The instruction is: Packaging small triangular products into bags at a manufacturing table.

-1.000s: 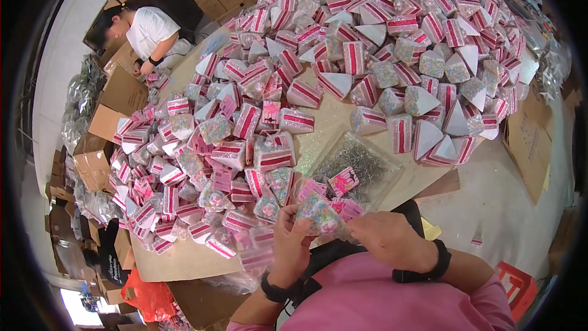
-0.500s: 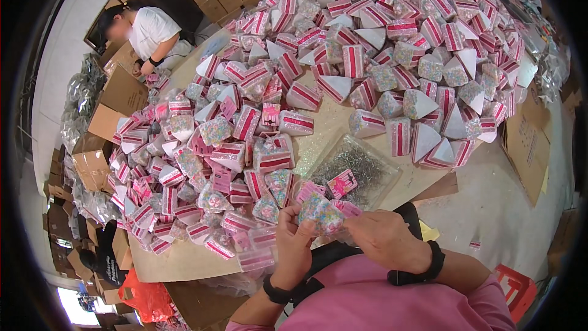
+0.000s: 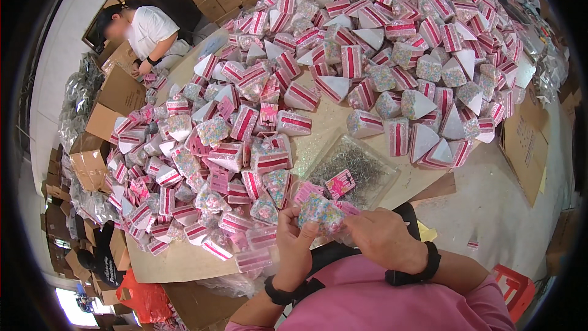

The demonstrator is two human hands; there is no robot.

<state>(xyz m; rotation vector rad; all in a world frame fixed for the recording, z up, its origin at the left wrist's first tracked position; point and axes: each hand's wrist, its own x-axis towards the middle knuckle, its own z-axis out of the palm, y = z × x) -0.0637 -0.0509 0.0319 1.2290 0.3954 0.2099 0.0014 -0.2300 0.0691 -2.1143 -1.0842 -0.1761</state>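
Observation:
My left hand (image 3: 295, 240) grips a cake-slice-shaped ornament (image 3: 321, 214) from its left side, thumb on the front. Pastel beads cover the side of the ornament that faces up. On the right, my right hand (image 3: 384, 240) is closed at the ornament's edge, where a pink tag (image 3: 348, 207) sticks out; whether its fingertips pinch the tag or a fastener is hidden. Just beyond the hands, a clear plastic bag or tray (image 3: 384, 189) holds many thin metal pieces (image 3: 355, 168). A printed pink card (image 3: 340, 184) lies at its near edge.
Tagged cake-slice ornaments (image 3: 229, 156) crowd the table's left side; a larger heap (image 3: 392, 43) fills the far side. A co-worker in a white shirt (image 3: 153, 30) bends over at the far left. Cardboard boxes (image 3: 116, 101) line the left; a red stool (image 3: 513, 291) stands lower right.
The whole view has shifted very slightly. Both hands keep nearly the same hold on the ornament.

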